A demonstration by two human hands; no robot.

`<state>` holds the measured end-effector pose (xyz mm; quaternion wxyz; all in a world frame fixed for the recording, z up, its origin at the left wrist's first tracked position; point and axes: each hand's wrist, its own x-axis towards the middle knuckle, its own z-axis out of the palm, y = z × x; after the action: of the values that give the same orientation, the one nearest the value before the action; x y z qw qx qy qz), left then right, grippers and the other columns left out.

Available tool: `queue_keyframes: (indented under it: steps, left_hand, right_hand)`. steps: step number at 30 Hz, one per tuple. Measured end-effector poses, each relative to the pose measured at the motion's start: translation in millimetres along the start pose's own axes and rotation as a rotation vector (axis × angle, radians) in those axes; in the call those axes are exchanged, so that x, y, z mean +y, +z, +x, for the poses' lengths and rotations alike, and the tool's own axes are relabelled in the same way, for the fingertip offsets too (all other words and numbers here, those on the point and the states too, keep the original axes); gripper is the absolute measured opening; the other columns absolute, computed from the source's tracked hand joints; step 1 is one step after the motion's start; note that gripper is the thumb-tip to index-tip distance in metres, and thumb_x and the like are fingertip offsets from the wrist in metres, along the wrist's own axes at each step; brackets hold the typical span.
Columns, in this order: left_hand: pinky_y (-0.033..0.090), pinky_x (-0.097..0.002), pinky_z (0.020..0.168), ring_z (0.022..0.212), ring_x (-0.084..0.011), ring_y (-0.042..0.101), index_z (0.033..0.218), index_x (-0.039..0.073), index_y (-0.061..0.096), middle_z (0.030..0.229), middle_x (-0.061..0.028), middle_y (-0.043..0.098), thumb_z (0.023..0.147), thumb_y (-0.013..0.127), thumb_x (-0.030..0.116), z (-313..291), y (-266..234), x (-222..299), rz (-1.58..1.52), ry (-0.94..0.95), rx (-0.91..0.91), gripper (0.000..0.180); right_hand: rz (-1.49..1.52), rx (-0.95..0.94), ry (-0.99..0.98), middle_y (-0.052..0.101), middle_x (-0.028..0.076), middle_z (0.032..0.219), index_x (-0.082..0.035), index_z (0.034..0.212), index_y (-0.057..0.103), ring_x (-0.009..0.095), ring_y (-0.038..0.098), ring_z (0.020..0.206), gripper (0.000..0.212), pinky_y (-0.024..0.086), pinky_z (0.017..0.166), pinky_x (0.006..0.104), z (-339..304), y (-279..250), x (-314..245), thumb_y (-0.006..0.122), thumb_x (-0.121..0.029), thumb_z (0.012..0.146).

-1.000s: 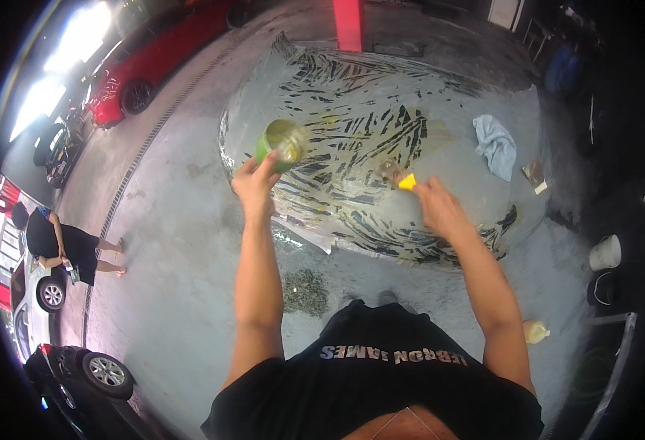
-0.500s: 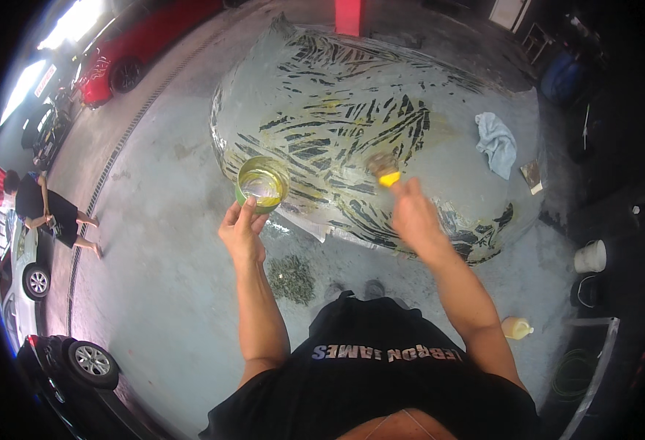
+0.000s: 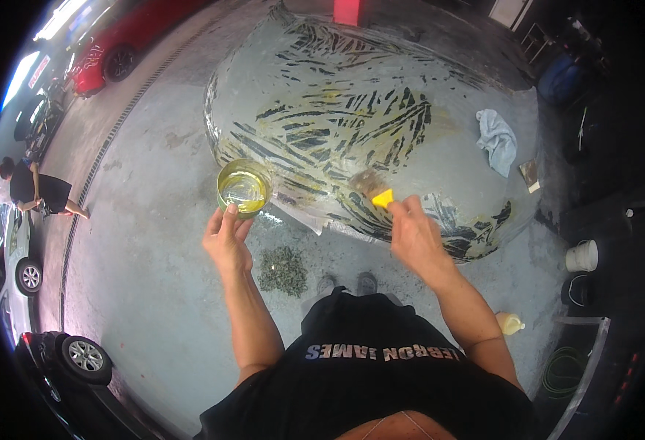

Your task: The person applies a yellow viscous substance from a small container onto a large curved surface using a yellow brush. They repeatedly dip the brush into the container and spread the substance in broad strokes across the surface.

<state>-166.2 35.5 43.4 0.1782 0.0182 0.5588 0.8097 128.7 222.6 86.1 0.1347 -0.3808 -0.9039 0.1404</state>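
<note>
Since the earlier frames the left hand [image 3: 227, 238] has been brought down and in toward the body, and the round tin [image 3: 244, 188] it carries is now being seen from above, its pale yellow liquid open to view. The right hand [image 3: 414, 238] has likewise been drawn back toward the near edge of the large curved panel [image 3: 447, 158].

The tin is being gripped at its near rim by the left hand, fingers closed about the side. A brush [image 3: 374, 189] with a yellow ferrule is being held closed in the right hand, its bristles being pressed onto the panel surface, which is streaked with dark strokes under a wet yellowish coat.

The brush's long axis is being pointed up and to the left from the right hand, toward the tin. The tin is being held to the left of the brush tip, at about the same height in the picture, well apart from it; the right hand is the nearer one to the panel.

A pale blue rag [image 3: 498, 139] is lying on the panel's far right part. A small pile of dark scrapings [image 3: 283, 270] is lying on the concrete floor [image 3: 154, 242] between the forearms.
</note>
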Motion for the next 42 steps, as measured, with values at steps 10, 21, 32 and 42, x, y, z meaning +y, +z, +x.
queue_keyframes:
  steps: [10, 21, 32, 42]
  left_hand:
    - [0.062, -0.0394, 0.082, 0.095, -0.0272, 0.074, 0.132, -0.016, 0.056, 0.112, -0.02, 0.071, 0.092, 0.082, 0.02, 8.1, 0.3, -0.8, -0.021, -0.004, -0.067, 0.061]
    - [0.064, -0.0389, 0.08, 0.091, -0.0266, 0.076, 0.125, -0.012, 0.062, 0.106, -0.0191, 0.073, 0.093, 0.08, 0.017, 16.6, 33.9, -2.9, 0.051, -0.027, -0.19, 0.048]
    - [0.063, -0.0362, 0.082, 0.091, -0.0212, 0.071, 0.124, -0.011, 0.067, 0.1, -0.009, 0.065, 0.087, 0.086, 0.013, -3.4, 101.1, -24.0, 0.106, -0.031, -0.424, 0.048]
    - [0.063, -0.0387, 0.08, 0.093, -0.0251, 0.073, 0.128, -0.013, 0.06, 0.106, -0.0163, 0.069, 0.093, 0.081, 0.018, 19.8, 42.4, -26.6, -0.027, -0.1, -0.223, 0.052]
  right_hand:
    - [-0.026, -0.027, -0.072, 0.057, 0.015, 0.111, -0.008, 0.115, 0.068, 0.042, 0.069, 0.084, 0.024, 0.058, 0.072, 0.0541, -6.0, 7.6, -11.1, 0.062, -0.002, 0.092]
    - [0.441, 0.045, 0.122, 0.072, 0.012, 0.097, 0.0, 0.117, 0.068, 0.024, 0.068, 0.085, 0.024, 0.053, 0.078, 0.0352, -17.7, -45.9, 1.2, 0.068, -0.003, 0.094]
    - [1.365, 0.064, 0.483, 0.069, 0.003, 0.089, -0.001, 0.125, 0.062, 0.004, 0.052, 0.065, 0.025, 0.04, 0.054, 0.0227, -34.7, 1.0, -18.9, 0.064, -0.009, 0.101]
    - [1.052, 0.692, 0.316, 0.069, 0.001, 0.088, -0.001, 0.129, 0.063, 0.002, 0.05, 0.064, 0.029, 0.038, 0.055, 0.0207, -23.1, -65.6, 37.9, 0.066, -0.011, 0.101]
